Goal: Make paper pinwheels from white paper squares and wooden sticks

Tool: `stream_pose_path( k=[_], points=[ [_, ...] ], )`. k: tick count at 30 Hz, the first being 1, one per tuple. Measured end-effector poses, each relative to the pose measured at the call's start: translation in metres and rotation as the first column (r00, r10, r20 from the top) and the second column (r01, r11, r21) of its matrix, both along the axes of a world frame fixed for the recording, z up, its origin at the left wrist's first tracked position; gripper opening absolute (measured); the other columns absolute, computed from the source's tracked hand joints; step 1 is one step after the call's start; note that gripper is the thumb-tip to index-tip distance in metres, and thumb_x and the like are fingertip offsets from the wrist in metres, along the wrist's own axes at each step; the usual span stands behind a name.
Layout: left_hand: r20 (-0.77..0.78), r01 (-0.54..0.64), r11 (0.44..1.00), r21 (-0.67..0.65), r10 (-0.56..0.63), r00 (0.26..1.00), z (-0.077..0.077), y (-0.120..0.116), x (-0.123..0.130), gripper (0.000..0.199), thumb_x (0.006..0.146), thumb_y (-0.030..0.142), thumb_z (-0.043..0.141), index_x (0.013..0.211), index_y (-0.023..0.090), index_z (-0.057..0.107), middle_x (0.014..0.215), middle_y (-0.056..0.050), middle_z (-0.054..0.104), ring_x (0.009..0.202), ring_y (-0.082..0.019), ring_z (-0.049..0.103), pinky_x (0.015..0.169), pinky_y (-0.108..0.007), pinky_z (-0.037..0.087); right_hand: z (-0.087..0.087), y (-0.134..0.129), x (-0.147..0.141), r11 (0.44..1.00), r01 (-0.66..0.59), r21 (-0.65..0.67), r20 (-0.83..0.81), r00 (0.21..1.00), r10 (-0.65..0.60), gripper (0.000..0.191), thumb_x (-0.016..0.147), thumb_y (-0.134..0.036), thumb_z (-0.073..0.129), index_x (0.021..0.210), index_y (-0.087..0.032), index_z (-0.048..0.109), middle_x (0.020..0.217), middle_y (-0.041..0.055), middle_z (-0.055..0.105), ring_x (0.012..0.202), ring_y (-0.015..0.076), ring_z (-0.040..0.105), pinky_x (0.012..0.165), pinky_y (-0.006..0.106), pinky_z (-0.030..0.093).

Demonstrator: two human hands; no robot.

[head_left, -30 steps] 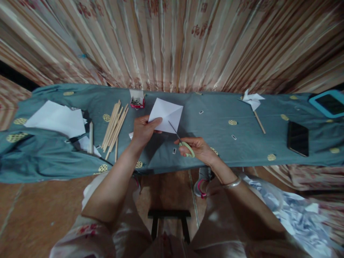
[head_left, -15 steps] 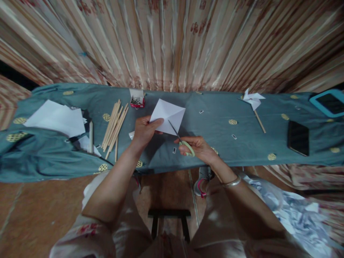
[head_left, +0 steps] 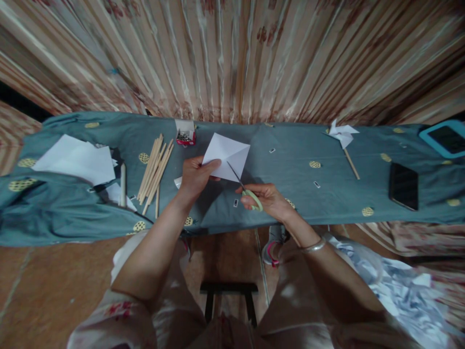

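A white square of paper with diagonal creases is pinched at its left corner by my left hand, thumb on top. My right hand has its fingers through the pale green handles of a pair of scissors. The dark blades lie at the paper's lower right corner and point toward its centre. Whether the blades are parted, and how far the paper is cut, I cannot tell. Both hands are above the cloth-covered table.
Left of my hands lie several wooden sticks, an open red box of small metal pieces, a white stick-like tool and white paper sheets. Rightward are a paper pinwheel, a phone and a blue-framed device. A bag of paper scraps stands below.
Almost nothing differs. The paper and scissors have shifted very slightly left, with both hands keeping the same grip.
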State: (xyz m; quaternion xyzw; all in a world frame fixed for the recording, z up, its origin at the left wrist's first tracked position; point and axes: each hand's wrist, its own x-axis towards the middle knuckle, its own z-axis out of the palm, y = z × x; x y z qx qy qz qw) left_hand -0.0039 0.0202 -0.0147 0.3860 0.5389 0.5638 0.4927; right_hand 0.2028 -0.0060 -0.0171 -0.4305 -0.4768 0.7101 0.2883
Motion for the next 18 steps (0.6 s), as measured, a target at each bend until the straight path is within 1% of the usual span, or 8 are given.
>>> stream_pose_path(
  k=[8, 13, 18],
  points=[
    [0.007, -0.008, 1.0, 0.005, 0.008, 1.0, -0.003, 0.001, 0.0, 0.031, 0.058, 0.039, 0.084, 0.072, 0.013, 0.074, 0.064, -0.002, 0.069, 0.056, -0.016, 0.063, 0.045, -0.024, 0.052, 0.003, -0.002, -0.004, 0.996, 0.043, -0.073, 0.013, 0.999, -0.043, 0.05, 0.043, -0.045, 0.096, 0.08, -0.017, 0.076, 0.054, -0.0061, 0.063, 0.05, 0.0061, 0.055, 0.051, 0.02, 0.048],
    [-0.002, -0.013, 1.0, -0.003, 0.013, 1.0, -0.001, 0.001, -0.001, 0.033, 0.058, 0.04, 0.085, 0.074, 0.013, 0.075, 0.067, -0.003, 0.071, 0.058, -0.017, 0.064, 0.047, -0.025, 0.053, 0.004, -0.003, -0.004, 0.994, -0.005, -0.111, 0.033, 0.999, 0.008, 0.053, 0.045, -0.047, 0.095, 0.083, -0.017, 0.075, 0.059, -0.0046, 0.066, 0.054, 0.0065, 0.057, 0.053, 0.019, 0.048],
    [0.004, -0.055, 0.998, -0.01, 0.055, 0.998, 0.005, 0.003, -0.007, 0.038, 0.055, 0.043, 0.086, 0.077, 0.014, 0.074, 0.071, -0.004, 0.073, 0.061, -0.017, 0.067, 0.048, -0.024, 0.053, 0.007, -0.001, 0.011, 0.994, -0.076, -0.075, 0.06, 0.995, 0.081, 0.051, 0.052, -0.049, 0.093, 0.085, -0.016, 0.073, 0.063, -0.0037, 0.067, 0.057, 0.0071, 0.057, 0.056, 0.021, 0.05]
  ],
)
